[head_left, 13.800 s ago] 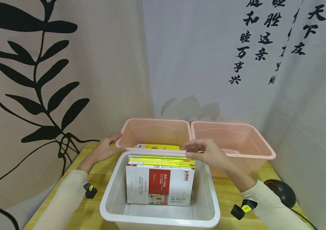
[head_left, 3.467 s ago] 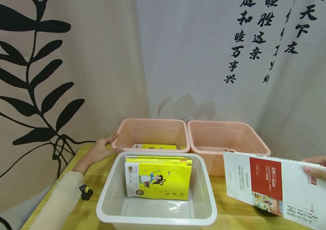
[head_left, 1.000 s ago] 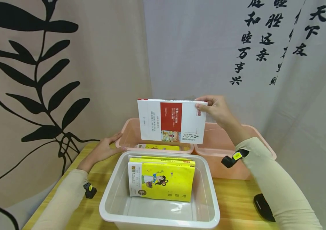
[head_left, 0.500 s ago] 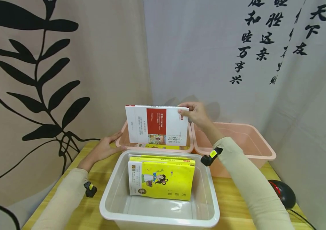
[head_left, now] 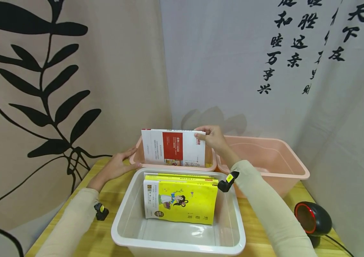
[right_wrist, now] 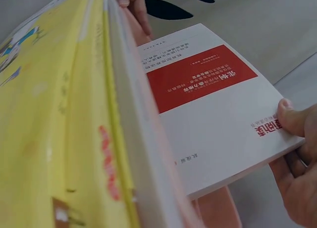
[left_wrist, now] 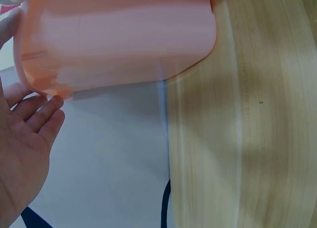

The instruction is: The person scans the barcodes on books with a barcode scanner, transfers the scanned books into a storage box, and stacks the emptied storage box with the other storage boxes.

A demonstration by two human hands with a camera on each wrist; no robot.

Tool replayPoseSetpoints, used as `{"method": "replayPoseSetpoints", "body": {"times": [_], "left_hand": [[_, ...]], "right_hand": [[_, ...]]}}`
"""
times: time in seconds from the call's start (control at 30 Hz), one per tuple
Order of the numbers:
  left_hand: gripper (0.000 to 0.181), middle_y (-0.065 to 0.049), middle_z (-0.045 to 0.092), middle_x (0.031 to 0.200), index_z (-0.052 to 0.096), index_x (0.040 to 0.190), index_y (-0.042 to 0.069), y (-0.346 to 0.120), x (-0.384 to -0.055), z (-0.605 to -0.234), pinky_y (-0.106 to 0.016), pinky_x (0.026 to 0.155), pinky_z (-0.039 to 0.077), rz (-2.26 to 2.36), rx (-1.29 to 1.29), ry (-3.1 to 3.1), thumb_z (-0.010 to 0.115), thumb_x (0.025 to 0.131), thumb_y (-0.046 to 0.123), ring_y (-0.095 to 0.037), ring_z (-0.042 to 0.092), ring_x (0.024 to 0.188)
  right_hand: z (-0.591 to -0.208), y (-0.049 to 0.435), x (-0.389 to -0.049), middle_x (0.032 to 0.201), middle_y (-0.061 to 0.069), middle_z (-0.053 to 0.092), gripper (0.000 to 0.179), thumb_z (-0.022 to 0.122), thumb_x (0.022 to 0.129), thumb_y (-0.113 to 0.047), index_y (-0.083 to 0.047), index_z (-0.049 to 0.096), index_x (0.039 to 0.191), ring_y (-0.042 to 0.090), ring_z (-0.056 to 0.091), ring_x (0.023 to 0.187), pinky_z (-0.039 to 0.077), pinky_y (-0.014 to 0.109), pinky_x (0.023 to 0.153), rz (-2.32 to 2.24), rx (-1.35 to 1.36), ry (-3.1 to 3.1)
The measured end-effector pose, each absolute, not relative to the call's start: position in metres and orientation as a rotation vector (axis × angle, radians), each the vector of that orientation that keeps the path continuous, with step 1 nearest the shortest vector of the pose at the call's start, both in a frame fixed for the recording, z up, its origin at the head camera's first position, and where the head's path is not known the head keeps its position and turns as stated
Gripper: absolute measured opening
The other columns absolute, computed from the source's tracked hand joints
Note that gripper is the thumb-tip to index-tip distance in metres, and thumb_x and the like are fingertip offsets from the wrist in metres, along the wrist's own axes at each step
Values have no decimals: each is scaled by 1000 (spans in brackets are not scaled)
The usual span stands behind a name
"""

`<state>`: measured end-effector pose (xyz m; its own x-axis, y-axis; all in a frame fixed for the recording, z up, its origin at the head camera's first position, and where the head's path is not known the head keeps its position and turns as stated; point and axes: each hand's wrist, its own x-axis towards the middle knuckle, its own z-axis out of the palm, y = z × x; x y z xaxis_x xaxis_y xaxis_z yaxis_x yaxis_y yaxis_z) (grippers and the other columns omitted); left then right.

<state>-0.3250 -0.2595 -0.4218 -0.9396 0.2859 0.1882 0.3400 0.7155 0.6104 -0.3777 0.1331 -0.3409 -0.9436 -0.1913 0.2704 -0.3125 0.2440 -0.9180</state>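
Note:
My right hand (head_left: pixel 214 139) pinches the top right corner of a white book (head_left: pixel 153 146) with a red panel, thumb on its cover. The book's lower part is inside the left pink bin (head_left: pixel 212 157); its bottom edge is hidden behind the front rim. My left hand (head_left: pixel 115 170) holds that bin's left corner, thumb over the front. In the left wrist view, fingers of the hand (left_wrist: pixel 27 139) bend against the pink bin's rim (left_wrist: pixel 18 65). Several yellow books (head_left: pixel 182 203) stand upright in the white bin (head_left: pixel 117 228) in front.
A second pink bin (head_left: pixel 259 153) stands beside the first at the right. A black rounded device (head_left: pixel 313 217) with a red ring and a cable sits at the table's right. Behind the wooden table (head_left: pixel 104 192) hang printed curtains (head_left: pixel 217 71).
The white book left the white bin, swung out right, then came over the left pink bin. In the last second it moved left and down into it. My left hand stayed put.

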Motion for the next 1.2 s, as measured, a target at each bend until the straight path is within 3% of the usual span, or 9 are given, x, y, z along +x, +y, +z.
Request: {"method": "replayPoseSetpoints", "body": {"times": [0.33, 0.63, 0.97, 1.2], "left_hand": [[95, -11, 27, 168, 33, 160, 8, -260, -325, -422, -68, 116, 29, -1038, -520, -2832, 69, 90, 61, -44, 28, 151], [95, -11, 26, 168, 33, 160, 10, -259, -323, -421, -70, 115, 28, -1053, -506, -2842, 69, 90, 62, -45, 27, 151], [95, -11, 28, 167, 34, 159, 7, -259, -324, -421, -69, 115, 30, -1017, -526, -2820, 70, 90, 61, -44, 29, 150], [91, -11, 27, 167, 34, 159, 6, -261, -324, -422, -67, 115, 32, -1021, -566, -2806, 70, 92, 56, -44, 31, 150]], "right_hand": [[-359, 129, -376, 94, 9, 77, 21, 75, 95, -17, -5, 77, 112, 18, 57, 78, 46, 34, 69, 1717, 434, -2535], [-369, 120, -377, 102, 11, 76, 20, 75, 94, -11, -5, 76, 113, 22, 70, 89, 57, 29, 76, 1736, 360, -2670], [-364, 120, -371, 112, 11, 73, 22, 77, 93, -15, -6, 76, 113, 27, 66, 106, 56, 42, 93, 1576, 375, -2777], [-359, 120, -369, 119, 12, 72, 25, 74, 94, -8, -3, 74, 118, 28, 67, 111, 58, 41, 94, 1303, 525, -2893]]}}
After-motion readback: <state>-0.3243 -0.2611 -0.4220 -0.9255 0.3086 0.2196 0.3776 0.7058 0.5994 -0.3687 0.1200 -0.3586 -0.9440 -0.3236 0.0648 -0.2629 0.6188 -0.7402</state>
